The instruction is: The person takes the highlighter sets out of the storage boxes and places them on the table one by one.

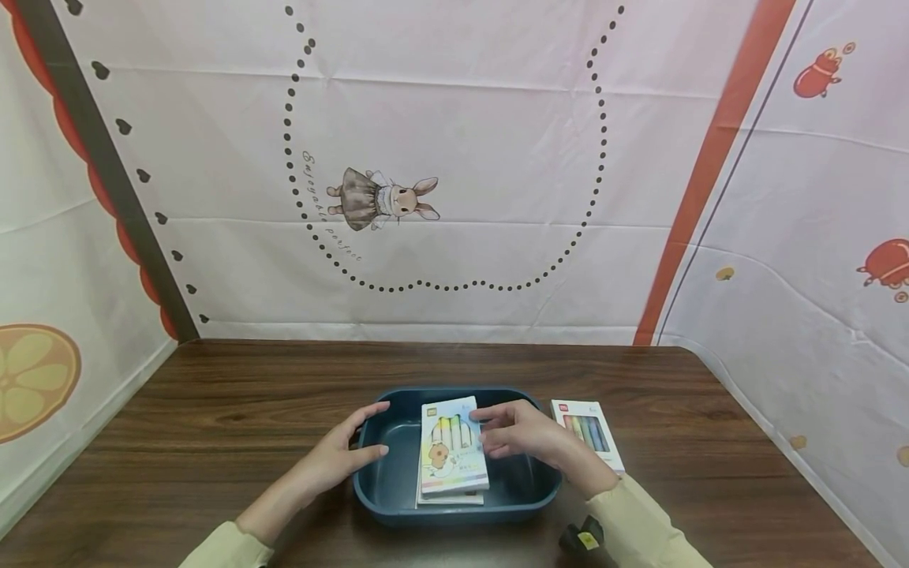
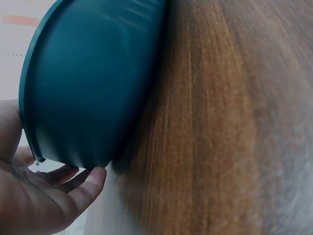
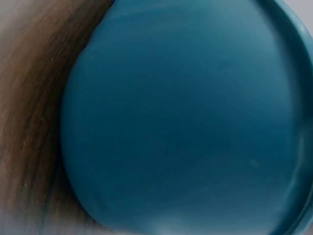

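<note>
A dark blue plastic basin (image 1: 387,513) stands on the table. Inside it a white marker box (image 1: 454,461), printed with colored pens and a cartoon figure, lies over another white box (image 1: 450,499) that is mostly hidden. My right hand (image 1: 521,430) reaches over the basin's right side, curled fingers holding the upper box at its right edge. At the left end my left hand (image 1: 341,450) grips the basin, with the thumb over the rim and the other fingers along the outer wall. The left wrist view shows these fingers (image 2: 88,188) against the wall. The right hand is out of the right wrist view.
Right of the basin, partly behind the right forearm, lies another white box of colored pens (image 1: 588,430). A small black object with a yellow label (image 1: 588,539) is beside the right sleeve. Printed white cloth (image 1: 483,158) hangs behind the wooden table (image 1: 270,379) and along both sides.
</note>
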{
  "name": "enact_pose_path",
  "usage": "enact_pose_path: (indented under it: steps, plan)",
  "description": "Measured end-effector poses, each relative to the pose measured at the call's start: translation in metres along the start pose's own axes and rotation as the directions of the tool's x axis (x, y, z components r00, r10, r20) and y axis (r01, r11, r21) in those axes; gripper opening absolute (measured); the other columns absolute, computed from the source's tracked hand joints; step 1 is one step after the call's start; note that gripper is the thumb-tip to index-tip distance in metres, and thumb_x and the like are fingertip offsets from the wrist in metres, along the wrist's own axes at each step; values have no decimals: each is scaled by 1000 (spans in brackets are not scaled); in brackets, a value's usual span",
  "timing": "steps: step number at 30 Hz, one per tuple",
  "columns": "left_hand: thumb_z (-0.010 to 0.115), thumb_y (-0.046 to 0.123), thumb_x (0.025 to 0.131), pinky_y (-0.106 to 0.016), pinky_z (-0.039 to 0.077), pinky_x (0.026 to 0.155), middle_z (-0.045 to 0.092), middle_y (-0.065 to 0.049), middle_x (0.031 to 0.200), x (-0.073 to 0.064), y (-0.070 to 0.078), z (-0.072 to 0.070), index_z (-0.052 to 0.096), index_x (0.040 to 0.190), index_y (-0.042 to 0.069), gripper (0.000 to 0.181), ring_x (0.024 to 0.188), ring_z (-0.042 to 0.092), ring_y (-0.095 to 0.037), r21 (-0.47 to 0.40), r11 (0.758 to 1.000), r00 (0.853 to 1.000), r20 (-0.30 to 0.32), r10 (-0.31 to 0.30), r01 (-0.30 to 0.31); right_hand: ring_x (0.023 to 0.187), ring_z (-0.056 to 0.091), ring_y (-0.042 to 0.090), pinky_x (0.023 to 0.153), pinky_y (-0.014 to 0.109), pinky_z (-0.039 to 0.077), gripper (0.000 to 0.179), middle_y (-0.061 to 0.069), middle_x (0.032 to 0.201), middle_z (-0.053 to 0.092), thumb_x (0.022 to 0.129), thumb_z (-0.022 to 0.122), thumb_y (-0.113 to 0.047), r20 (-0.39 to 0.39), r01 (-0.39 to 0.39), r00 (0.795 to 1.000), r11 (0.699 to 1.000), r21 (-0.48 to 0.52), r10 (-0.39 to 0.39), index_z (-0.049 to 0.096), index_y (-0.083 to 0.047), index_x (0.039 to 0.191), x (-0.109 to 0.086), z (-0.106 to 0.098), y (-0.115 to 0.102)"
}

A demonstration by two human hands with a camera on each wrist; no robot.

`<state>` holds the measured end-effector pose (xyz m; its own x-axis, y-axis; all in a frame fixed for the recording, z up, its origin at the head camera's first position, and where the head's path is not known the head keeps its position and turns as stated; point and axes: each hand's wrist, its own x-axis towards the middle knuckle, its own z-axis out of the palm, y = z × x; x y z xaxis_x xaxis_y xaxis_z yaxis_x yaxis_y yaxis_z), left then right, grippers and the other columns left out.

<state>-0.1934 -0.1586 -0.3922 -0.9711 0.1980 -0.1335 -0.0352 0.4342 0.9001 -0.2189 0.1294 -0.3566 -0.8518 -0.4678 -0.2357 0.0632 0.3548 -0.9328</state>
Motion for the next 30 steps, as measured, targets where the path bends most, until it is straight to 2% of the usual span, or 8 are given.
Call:
enact_pose_path:
  steps: [7,11,14,23,30]
  plan:
    - [63,17,85,-66,22,97,29,-17,145,0,0,0,40,136,23,56,130,23,-46,4,1000,1000,-5,-6,6,90,60,20,74,35,53,49,15,106,60,74,69,-1,-42,16,999,999,-47,-18,56,0,121,3,2,2]
    - [63,17,85,-66,23,96,29,-17,145,0,0,1,41,136,23,56,130,24,-46,2,1000,1000,-4,-3,3,92,59,20,74,36,53,50,13,105,61,72,71,0,-52,19,998,997,-71,-23,57,-1,120,2,3,1]
    - [63,17,85,-66,24,96,29,-17,145,1,-1,0,41,136,24,56,130,24,-46,2,1000,1000,-4,1,-1,90,58,19,72,35,53,51,13,103,61,71,71,1,-57,21,998,997,-72,-25,57,-1,120,1,4,0]
    - [63,17,85,-66,23,96,29,-17,145,1,-2,0,41,136,23,56,130,24,-46,-2,1000,1000,-3,11,-11,78,60,17,67,33,54,56,15,108,53,71,69,6,-62,0,998,1000,10,1,55,-3,124,1,7,-1]
    - [64,17,85,-66,24,96,29,-17,145,1,-2,0,41,136,23,56,130,24,-46,1,1000,1000,-5,15,-15,80,58,17,67,33,54,57,14,106,54,71,69,5,-66,27,997,999,-22,-28,54,-4,125,1,5,1]
